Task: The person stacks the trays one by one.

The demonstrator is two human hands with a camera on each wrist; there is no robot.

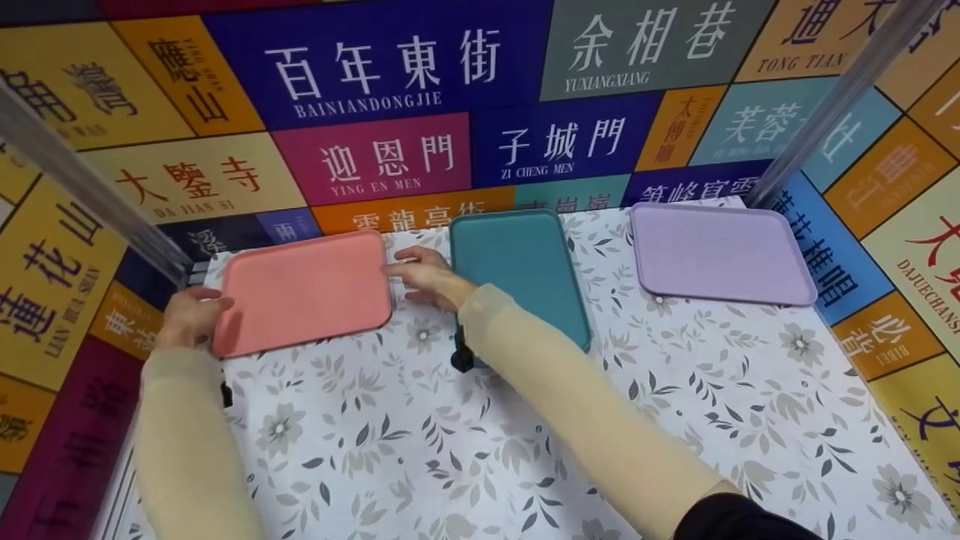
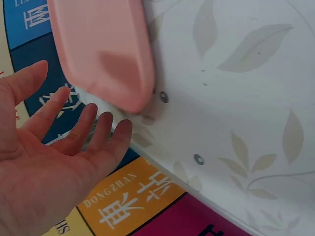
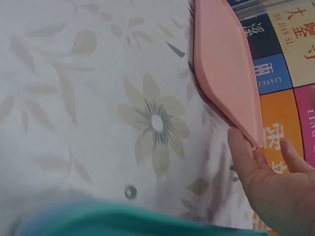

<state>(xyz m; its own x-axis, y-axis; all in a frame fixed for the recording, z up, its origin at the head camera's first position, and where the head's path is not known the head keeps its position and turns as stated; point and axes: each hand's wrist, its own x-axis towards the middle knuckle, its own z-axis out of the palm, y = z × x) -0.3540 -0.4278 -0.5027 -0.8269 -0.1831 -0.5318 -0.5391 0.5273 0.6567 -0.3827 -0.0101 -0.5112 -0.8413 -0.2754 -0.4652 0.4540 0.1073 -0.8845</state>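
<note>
The pink tray [image 1: 307, 289] lies at the left of the table, at a slight slant. My left hand [image 1: 191, 315] is beside its left end; in the left wrist view the palm [image 2: 54, 167] faces up and the fingers are spread just off the tray's corner. At the opposite end, my right hand [image 1: 429, 276] reaches over, its fingertips right at the tray's right edge. The right wrist view has a finger [image 3: 241, 150] against that edge, with the thumb held apart. Under my right forearm lies a teal tray [image 1: 517, 262], partly hidden by the sleeve.
A lilac tray [image 1: 720, 255] lies at the right of the table. The tabletop [image 1: 360, 450] has a leaf and flower print. Panels with large lettering [image 1: 375, 67] stand behind and at both sides, and a clear post [image 1: 832, 97] rises at the right back.
</note>
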